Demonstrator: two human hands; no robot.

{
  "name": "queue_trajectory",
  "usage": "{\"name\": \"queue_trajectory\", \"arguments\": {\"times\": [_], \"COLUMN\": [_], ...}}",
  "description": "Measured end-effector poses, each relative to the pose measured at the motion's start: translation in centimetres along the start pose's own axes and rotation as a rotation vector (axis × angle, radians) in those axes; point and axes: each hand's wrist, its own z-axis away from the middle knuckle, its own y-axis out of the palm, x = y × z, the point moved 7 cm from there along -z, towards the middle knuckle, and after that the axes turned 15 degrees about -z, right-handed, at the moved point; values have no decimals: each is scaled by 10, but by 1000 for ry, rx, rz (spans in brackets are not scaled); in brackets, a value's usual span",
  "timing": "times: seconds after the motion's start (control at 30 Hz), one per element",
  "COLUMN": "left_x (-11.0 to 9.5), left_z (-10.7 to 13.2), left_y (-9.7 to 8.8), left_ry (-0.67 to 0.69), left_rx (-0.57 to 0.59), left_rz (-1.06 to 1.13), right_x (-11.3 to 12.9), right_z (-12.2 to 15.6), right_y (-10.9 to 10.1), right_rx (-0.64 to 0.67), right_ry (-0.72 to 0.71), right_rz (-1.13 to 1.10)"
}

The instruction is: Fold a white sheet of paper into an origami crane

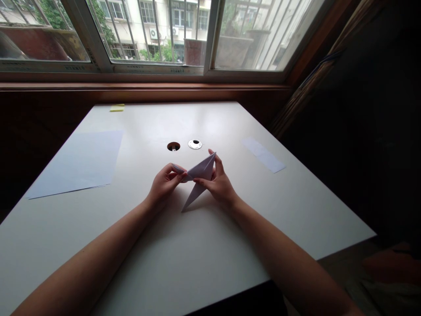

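Observation:
Both hands grip one piece of folded white paper (pixel 201 170) above the middle of the table. It has several pointed flaps: one points up and to the right, another hangs down toward the tabletop. My left hand (pixel 166 181) pinches its left end between thumb and fingers, with a small flap showing above the thumb. My right hand (pixel 219 182) holds the right part, thumb on the near face and fingers behind it. The right fingers are partly hidden by the paper.
Flat white paper sheets (pixel 77 162) lie on the left of the white table (pixel 148 263). A paper strip (pixel 264 154) lies on the right. Beyond the hands are a round hole (pixel 173 146) and its loose cover (pixel 195 144). A yellow-edged pad (pixel 117 108) sits by the back edge.

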Motion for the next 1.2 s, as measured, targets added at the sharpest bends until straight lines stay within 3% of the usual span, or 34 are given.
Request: {"name": "queue_trajectory", "arguments": {"times": [0.4, 0.9, 1.0, 1.2], "left_x": [-1, -5, -3, -1], "left_z": [0, 1, 0, 1], "left_y": [-6, -5, -4, 5], "left_ry": [94, 131, 114, 67], "left_rx": [-71, -75, -59, 90], "left_rz": [-242, -337, -291, -70], "right_x": [2, 5, 5, 3], "right_z": [1, 3, 2, 0], "right_y": [2, 9, 6, 0], "right_rx": [-15, 51, 36, -26], "right_ry": [15, 41, 45, 48], "right_rz": [107, 116, 80, 15]}}
